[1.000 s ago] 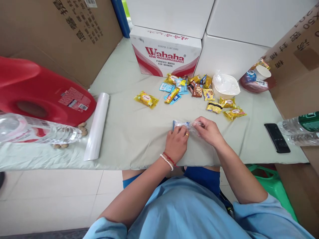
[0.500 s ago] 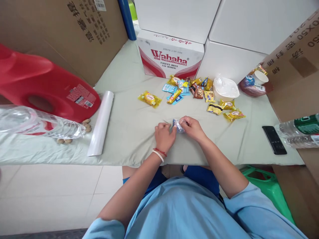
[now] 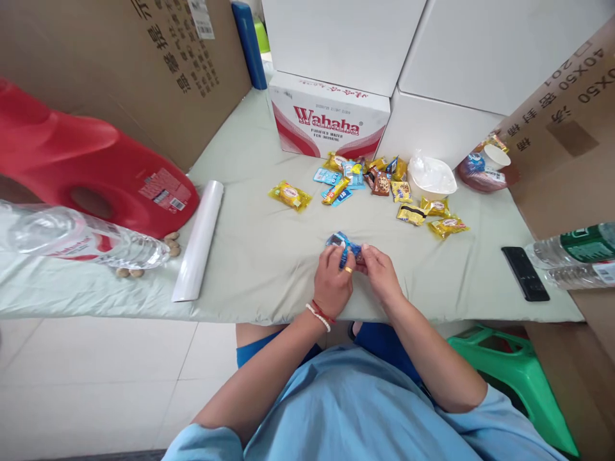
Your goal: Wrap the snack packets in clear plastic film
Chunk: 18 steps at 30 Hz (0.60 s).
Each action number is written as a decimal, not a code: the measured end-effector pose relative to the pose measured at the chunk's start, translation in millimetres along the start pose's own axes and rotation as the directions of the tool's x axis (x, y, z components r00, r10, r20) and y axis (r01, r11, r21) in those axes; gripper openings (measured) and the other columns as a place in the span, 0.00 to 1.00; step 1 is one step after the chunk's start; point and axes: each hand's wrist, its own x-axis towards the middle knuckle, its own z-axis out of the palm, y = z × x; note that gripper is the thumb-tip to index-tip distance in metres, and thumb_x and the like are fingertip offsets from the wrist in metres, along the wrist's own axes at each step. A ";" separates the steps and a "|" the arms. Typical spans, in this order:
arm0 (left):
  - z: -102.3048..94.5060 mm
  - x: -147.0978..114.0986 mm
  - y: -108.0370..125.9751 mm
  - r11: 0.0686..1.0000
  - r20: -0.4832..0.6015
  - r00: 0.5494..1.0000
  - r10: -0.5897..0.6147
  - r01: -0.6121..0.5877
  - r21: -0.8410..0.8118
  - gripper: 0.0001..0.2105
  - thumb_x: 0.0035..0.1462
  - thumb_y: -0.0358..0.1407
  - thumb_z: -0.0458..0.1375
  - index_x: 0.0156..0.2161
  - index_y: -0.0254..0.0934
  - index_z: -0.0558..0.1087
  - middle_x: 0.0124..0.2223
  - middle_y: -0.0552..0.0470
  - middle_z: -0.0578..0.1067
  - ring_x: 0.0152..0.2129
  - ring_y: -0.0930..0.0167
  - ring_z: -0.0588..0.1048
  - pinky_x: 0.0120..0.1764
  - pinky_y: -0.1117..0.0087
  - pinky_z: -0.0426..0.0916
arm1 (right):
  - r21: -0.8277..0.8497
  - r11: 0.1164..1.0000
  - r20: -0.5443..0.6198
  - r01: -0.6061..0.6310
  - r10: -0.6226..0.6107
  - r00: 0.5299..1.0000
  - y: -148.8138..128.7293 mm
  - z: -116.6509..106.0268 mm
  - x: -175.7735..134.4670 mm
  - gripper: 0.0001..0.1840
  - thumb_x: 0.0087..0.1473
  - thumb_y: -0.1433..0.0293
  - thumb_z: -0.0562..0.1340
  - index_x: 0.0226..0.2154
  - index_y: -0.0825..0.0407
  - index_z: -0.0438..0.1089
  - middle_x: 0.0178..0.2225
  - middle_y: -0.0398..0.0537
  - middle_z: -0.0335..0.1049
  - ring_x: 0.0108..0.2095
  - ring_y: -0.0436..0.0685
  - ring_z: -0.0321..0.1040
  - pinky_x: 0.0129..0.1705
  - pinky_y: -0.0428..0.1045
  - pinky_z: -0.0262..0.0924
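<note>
Close to the table's front edge, both hands grip a small blue snack packet (image 3: 344,242). My left hand (image 3: 333,275) has its fingers closed over the packet's left and near side; a ring shows on one finger. Pinched on the packet's right end is my right hand (image 3: 382,272). A dark patch shows at the packet's upper left, but I cannot tell whether it is contents or print. Beyond the hands lies a yellow wrapped snack (image 3: 290,196), with a pile of small packets (image 3: 339,189) farther back.
A white bowl (image 3: 432,182) with clear plastic stands behind more yellow packets (image 3: 448,226). To the left are a white roll (image 3: 198,240), a water bottle (image 3: 86,237) and a red jug (image 3: 106,166). A phone (image 3: 524,273) lies right, beside bottles (image 3: 574,246). A Wahaba-style printed carton (image 3: 329,118) stands behind.
Both hands have drawn slightly nearer my body and closer together. The packet has turned, showing more of its blue side, and my left fingers now curl over it.
</note>
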 end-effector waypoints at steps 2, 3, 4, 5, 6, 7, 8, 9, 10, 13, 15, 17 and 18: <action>3.8 -10.5 0.7 0.997 0.064 0.995 0.079 -0.078 -0.016 0.17 0.65 0.23 0.53 0.54 0.35 0.77 0.60 0.35 0.75 0.66 0.56 0.67 0.63 0.47 0.70 | -0.006 0.999 -0.028 -0.049 0.049 0.998 7.7 2.7 -1.0 0.29 0.55 0.39 0.63 0.35 0.48 0.71 0.32 0.45 0.75 0.35 0.56 0.72 0.37 0.50 0.69; 5.1 -14.4 1.5 0.995 0.097 0.990 0.100 -0.097 -0.027 0.17 0.64 0.22 0.53 0.54 0.34 0.77 0.62 0.34 0.74 0.67 0.56 0.66 0.63 0.47 0.70 | -0.007 0.997 -0.039 -0.078 0.077 0.996 11.8 3.2 -0.4 0.29 0.52 0.39 0.66 0.35 0.48 0.71 0.31 0.44 0.75 0.34 0.56 0.71 0.37 0.49 0.69; 5.4 -17.1 2.5 0.993 0.128 0.985 0.113 -0.108 -0.041 0.18 0.63 0.22 0.53 0.54 0.32 0.77 0.63 0.33 0.73 0.69 0.56 0.64 0.64 0.46 0.70 | 0.014 0.994 -0.045 -0.108 0.109 0.993 15.6 3.2 0.6 0.30 0.49 0.40 0.68 0.36 0.48 0.72 0.30 0.44 0.75 0.34 0.56 0.71 0.37 0.49 0.68; 4.4 -18.4 3.8 0.991 0.159 0.979 0.124 -0.116 -0.061 0.17 0.62 0.22 0.53 0.53 0.31 0.77 0.65 0.32 0.72 0.70 0.56 0.63 0.65 0.46 0.70 | 0.062 0.989 -0.047 -0.137 0.140 0.989 18.8 2.6 1.7 0.30 0.47 0.40 0.70 0.36 0.48 0.72 0.31 0.43 0.75 0.34 0.56 0.71 0.37 0.50 0.69; 2.0 -18.5 5.3 0.988 0.189 0.972 0.138 -0.123 -0.089 0.16 0.60 0.21 0.54 0.50 0.30 0.78 0.67 0.30 0.69 0.71 0.55 0.61 0.66 0.45 0.69 | 0.127 0.979 -0.045 -0.161 0.168 0.985 21.2 1.4 2.7 0.30 0.45 0.41 0.72 0.37 0.48 0.72 0.31 0.43 0.75 0.34 0.56 0.72 0.38 0.50 0.70; -1.7 -17.5 6.8 0.983 0.216 0.964 0.155 -0.130 -0.127 0.14 0.59 0.21 0.54 0.46 0.30 0.78 0.68 0.30 0.68 0.72 0.54 0.59 0.67 0.45 0.68 | 0.196 0.965 -0.043 -0.175 0.187 0.981 22.7 -0.2 3.5 0.30 0.44 0.42 0.73 0.37 0.48 0.72 0.32 0.43 0.75 0.35 0.56 0.72 0.40 0.51 0.71; -6.5 -15.9 8.4 0.976 0.238 0.956 0.172 -0.131 -0.176 0.12 0.58 0.21 0.54 0.42 0.31 0.78 0.69 0.31 0.67 0.72 0.54 0.59 0.67 0.45 0.67 | 0.257 0.950 -0.041 -0.179 0.196 0.980 23.3 -2.1 4.1 0.30 0.43 0.43 0.74 0.36 0.48 0.72 0.33 0.43 0.76 0.36 0.55 0.72 0.41 0.51 0.72; -11.8 -14.1 9.8 0.965 0.250 0.952 0.179 -0.120 -0.233 0.10 0.58 0.22 0.55 0.39 0.33 0.77 0.68 0.33 0.68 0.72 0.55 0.60 0.68 0.46 0.67 | 0.306 0.936 -0.036 -0.174 0.194 0.980 23.2 -4.4 4.4 0.29 0.42 0.45 0.75 0.36 0.48 0.73 0.34 0.43 0.76 0.37 0.55 0.73 0.43 0.52 0.72; -17.4 -12.4 10.9 0.952 0.249 0.954 0.167 -0.091 -0.291 0.10 0.59 0.22 0.55 0.37 0.34 0.77 0.67 0.35 0.70 0.71 0.56 0.62 0.68 0.47 0.68 | 0.342 0.925 -0.030 -0.163 0.185 0.982 22.7 -7.0 4.5 0.28 0.42 0.47 0.77 0.37 0.48 0.74 0.35 0.43 0.77 0.37 0.55 0.73 0.45 0.53 0.72; -31.0 -8.7 11.2 0.903 0.212 0.974 -0.077 0.159 -0.399 0.09 0.66 0.29 0.55 0.45 0.39 0.77 0.61 0.41 0.75 0.65 0.61 0.70 0.65 0.49 0.71 | 0.413 0.901 -0.020 -0.130 0.152 0.988 21.6 -15.7 3.7 0.27 0.42 0.50 0.79 0.38 0.48 0.76 0.36 0.44 0.78 0.37 0.55 0.73 0.46 0.53 0.73; -35.2 -6.0 8.5 0.790 0.201 0.906 -0.373 0.423 -0.443 0.11 0.69 0.38 0.57 0.54 0.40 0.74 0.60 0.40 0.75 0.60 0.62 0.74 0.59 0.53 0.76 | 0.438 0.890 -0.017 -0.127 0.150 0.989 23.7 -22.1 1.5 0.27 0.42 0.50 0.79 0.39 0.47 0.77 0.36 0.44 0.79 0.37 0.55 0.74 0.46 0.54 0.73; -35.5 -0.8 4.8 0.557 0.287 0.751 -0.595 0.642 -0.527 0.22 0.68 0.49 0.60 0.61 0.41 0.68 0.61 0.38 0.73 0.57 0.61 0.76 0.51 0.58 0.79 | 0.440 0.886 0.009 -0.147 0.159 0.987 28.3 -28.5 -2.2 0.27 0.42 0.49 0.79 0.39 0.47 0.78 0.36 0.44 0.79 0.37 0.55 0.74 0.46 0.54 0.72; -34.4 2.9 3.3 0.419 0.373 0.669 -0.642 0.714 -0.561 0.28 0.65 0.53 0.61 0.63 0.41 0.66 0.61 0.38 0.73 0.56 0.60 0.77 0.49 0.59 0.80 | 0.425 0.891 0.036 -0.159 0.159 0.987 31.4 -31.7 -4.2 0.27 0.43 0.48 0.78 0.39 0.47 0.78 0.36 0.44 0.79 0.37 0.55 0.74 0.46 0.53 0.72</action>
